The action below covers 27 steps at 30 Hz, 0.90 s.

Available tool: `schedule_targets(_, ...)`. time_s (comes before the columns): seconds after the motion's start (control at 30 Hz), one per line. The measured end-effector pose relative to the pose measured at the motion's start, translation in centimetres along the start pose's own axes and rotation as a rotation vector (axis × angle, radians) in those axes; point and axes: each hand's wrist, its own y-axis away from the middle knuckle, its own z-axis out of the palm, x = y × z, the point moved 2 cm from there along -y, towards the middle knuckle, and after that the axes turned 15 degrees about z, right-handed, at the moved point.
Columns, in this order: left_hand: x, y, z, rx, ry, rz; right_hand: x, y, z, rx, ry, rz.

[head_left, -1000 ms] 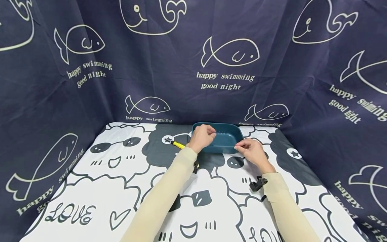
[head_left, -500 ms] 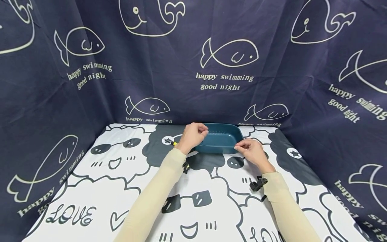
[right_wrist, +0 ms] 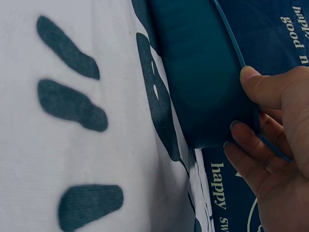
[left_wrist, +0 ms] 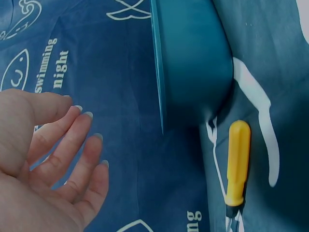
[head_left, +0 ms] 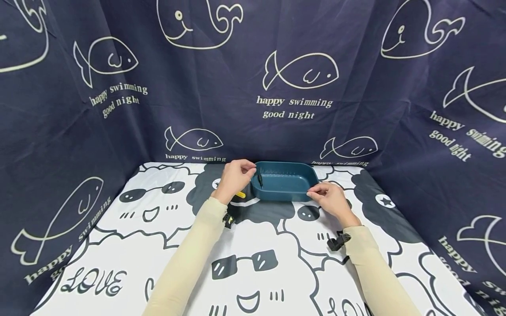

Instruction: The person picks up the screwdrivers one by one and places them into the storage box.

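A dark teal plastic bin [head_left: 284, 195] stands at the back of the table against the curtain. My right hand [head_left: 329, 197] grips its near right corner, thumb [right_wrist: 251, 77] over the rim and fingers below on the outer wall. At the bin's left end is my left hand [head_left: 236, 176], fingers loosely bent and holding nothing; in the left wrist view a gap separates its fingertips from the bin. A slim black object [head_left: 260, 180] lies inside the bin along the left end. Left of the bin rests a yellow-handled screwdriver [left_wrist: 238, 159], partly hidden by the left hand in the head view.
A white cloth [head_left: 253, 239] with black cartoon drawings covers the table. Dark blue curtains [head_left: 237, 101] with fish prints rise behind and on both sides, and the bin's far rim is close to the back one.
My left hand has moved left, from over the bin's interior to its left end, uncovering the black object and now overlapping the screwdriver. The right hand has kept its grip; the bin stays put.
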Motion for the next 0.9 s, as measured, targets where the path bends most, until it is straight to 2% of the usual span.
schedule_targets(0.37, -1.7, 0.8, -2.0, 0.048, -0.007, 0.013, 0.0, 0.0, 0.0, 0.002, 0.004, 0.002)
schedule_targets(0.53, -2.9, 1.3, -2.8, 0.062, -0.019, -0.007, 0.1, 0.1, 0.1, 0.003, 0.003, -0.001)
schedule_targets(0.9, -5.4, 2.3, -3.6, -0.009, -0.01, -0.063, 0.1, 0.0, 0.1, 0.009, 0.0, -0.016)
